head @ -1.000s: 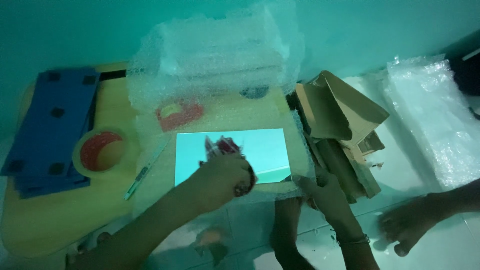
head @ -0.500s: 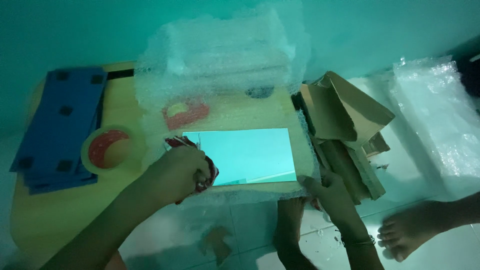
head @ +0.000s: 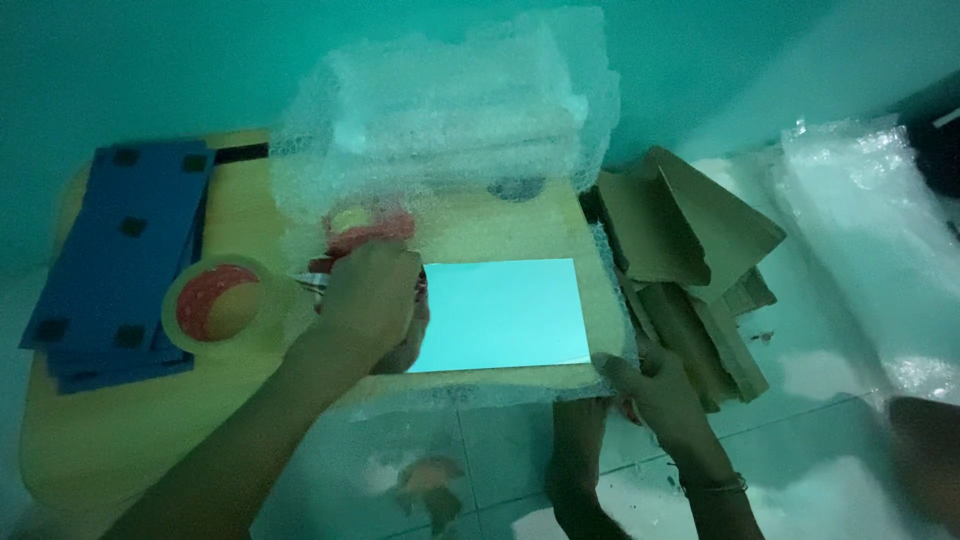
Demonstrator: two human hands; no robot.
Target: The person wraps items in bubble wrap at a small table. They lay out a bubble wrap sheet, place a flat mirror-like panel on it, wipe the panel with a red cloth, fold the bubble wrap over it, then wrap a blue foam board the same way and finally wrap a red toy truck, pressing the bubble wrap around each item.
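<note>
Pressing down on a sheet of bubble wrap (head: 450, 230), the left hand (head: 368, 300) lies with its fingers curled shut around a pair of red-handled scissors (head: 318, 280), whose metal blades poke out to the left of the grip toward a roll of tape (head: 215, 303). Just to the right of that grip, touching the hand's edge, lies a pale flat rectangular panel (head: 500, 313), resting on the wrap that covers the yellowish surface (head: 120, 420). Above the grip, under the clear wrap, a red and yellow roundish thing (head: 365, 225) shows through, too blurred to tell what it is. Farther above it the wrap rises in a thick crumpled heap.

The right hand (head: 655, 385) is at the panel's lower right corner, fingers closed in a pinch on the edge of the bubble wrap where it hangs over the rim of the surface. Just to the right of this grip and above it stands a loose stack of brown cardboard pieces (head: 680, 250), tilted and overlapping. Well to the right of that, more clear plastic wrap (head: 870, 230) lies on the tiled floor (head: 500, 450).

Left of the tape roll, blue foam sheets (head: 120, 250) with dark square marks lie stacked on the surface.
</note>
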